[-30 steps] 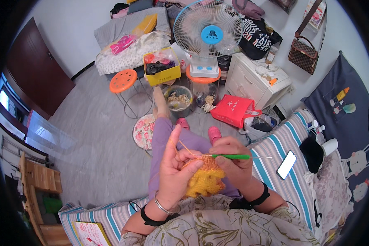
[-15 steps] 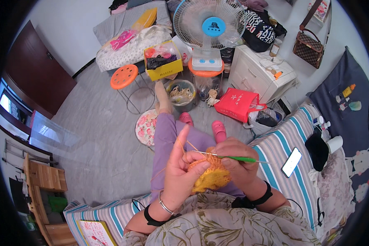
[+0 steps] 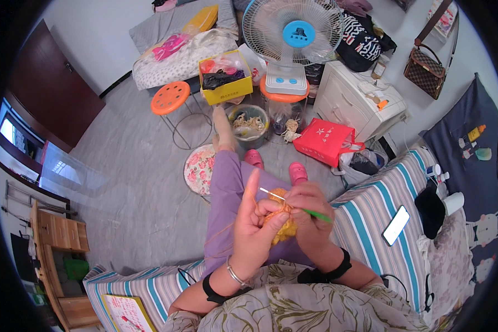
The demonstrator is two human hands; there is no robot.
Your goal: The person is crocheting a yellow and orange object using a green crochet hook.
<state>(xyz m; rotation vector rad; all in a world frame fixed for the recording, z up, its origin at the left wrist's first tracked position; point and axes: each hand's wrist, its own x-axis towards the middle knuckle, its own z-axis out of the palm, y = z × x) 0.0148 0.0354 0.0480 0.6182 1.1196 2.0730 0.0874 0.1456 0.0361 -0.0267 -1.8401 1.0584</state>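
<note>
Over my lap, my left hand (image 3: 255, 224) pinches a small orange and yellow crochet piece (image 3: 285, 231) between thumb and fingers. Its index finger points straight up, and orange yarn runs from that hand down across my purple trousers (image 3: 222, 207). My right hand (image 3: 311, 218) is closed on a crochet hook (image 3: 317, 215) with a green handle. The hook's silver shaft slants up to the left, passing through the top of the crochet piece, with its tip near my left index finger. Part of the piece is hidden behind my fingers.
A striped sofa cover (image 3: 365, 221) lies around me, with a phone (image 3: 395, 226) on the right. Ahead are a floral stool (image 3: 199, 170), a bucket (image 3: 249, 124), a red bag (image 3: 325, 142), an orange stool (image 3: 170, 98) and a fan (image 3: 299, 34) on another stool.
My right hand has moved slightly left, closer to my left hand. The hook has tilted more steeply, its tip now higher and its handle lower. The whole view has shifted slightly.
</note>
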